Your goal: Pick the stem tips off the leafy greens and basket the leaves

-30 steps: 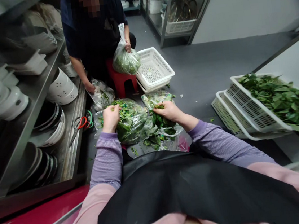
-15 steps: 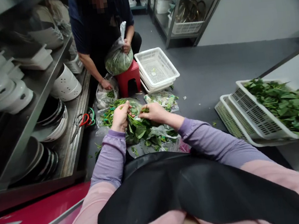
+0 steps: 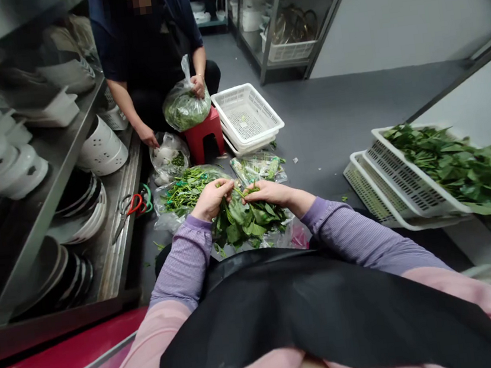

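My left hand [image 3: 212, 199] and my right hand [image 3: 269, 193] are both closed on one bunch of leafy greens [image 3: 246, 219], held low in front of my black apron. The leaves hang down between my wrists. Just beyond my hands an open plastic bag of green stems [image 3: 184, 191] lies on the floor, with another bag of greens [image 3: 258, 167] to its right. To my right a tilted white basket [image 3: 394, 172] is piled with loose green leaves [image 3: 457, 161].
A person crouches opposite, one hand on a full bag of greens [image 3: 185, 106] above a red stool [image 3: 204, 135], the other on a small bag [image 3: 169, 156]. Stacked white baskets [image 3: 246, 115] sit beside them. Steel shelves on the left hold white dishes [image 3: 1, 163] and red-handled scissors [image 3: 134, 205].
My hands came together over the bags and lifted a bunch of leaves toward me. The person opposite shifted the full bag slightly.
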`<state>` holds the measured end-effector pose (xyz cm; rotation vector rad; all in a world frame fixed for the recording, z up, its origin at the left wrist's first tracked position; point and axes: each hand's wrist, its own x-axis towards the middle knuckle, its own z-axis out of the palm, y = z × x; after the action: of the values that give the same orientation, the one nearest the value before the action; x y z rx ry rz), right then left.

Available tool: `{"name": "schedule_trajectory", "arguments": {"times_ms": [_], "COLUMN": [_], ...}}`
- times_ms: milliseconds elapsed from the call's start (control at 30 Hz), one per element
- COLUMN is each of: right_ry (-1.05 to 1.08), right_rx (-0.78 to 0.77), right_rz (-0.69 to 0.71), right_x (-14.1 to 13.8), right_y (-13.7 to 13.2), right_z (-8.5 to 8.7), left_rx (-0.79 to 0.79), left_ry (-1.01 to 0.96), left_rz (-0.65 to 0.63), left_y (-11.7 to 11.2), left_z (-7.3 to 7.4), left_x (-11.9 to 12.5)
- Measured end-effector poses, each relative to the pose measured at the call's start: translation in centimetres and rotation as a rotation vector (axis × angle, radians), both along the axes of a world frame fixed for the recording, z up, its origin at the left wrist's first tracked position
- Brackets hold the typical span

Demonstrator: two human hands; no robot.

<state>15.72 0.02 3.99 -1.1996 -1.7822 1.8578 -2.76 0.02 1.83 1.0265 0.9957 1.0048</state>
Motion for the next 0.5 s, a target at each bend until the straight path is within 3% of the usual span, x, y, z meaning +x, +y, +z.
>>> {"name": "schedule_trajectory", "arguments": {"times_ms": [200,367,500], "right_ry": [0.034,0.088,0.076], "right_rx": [-0.076,-0.116,-0.057], "right_rz": [-0.102,-0.191,-0.14], "right_x": [0.3,0.1,0.2], "right_y": [0.3,0.2,0.0], "right_z": [-0.9,-1.7,-1.7], "left_rx": [0.131,0.136,0.108], "left_ry": [0.188,0.192,0.224], "left_rz": [0.067,0.047,0.007], "left_y": [-0.3,-0.4,-0.4], "left_z": [0.4,0.5,0.6], "left_x": [-0.2,-0.3,-0.4]}}
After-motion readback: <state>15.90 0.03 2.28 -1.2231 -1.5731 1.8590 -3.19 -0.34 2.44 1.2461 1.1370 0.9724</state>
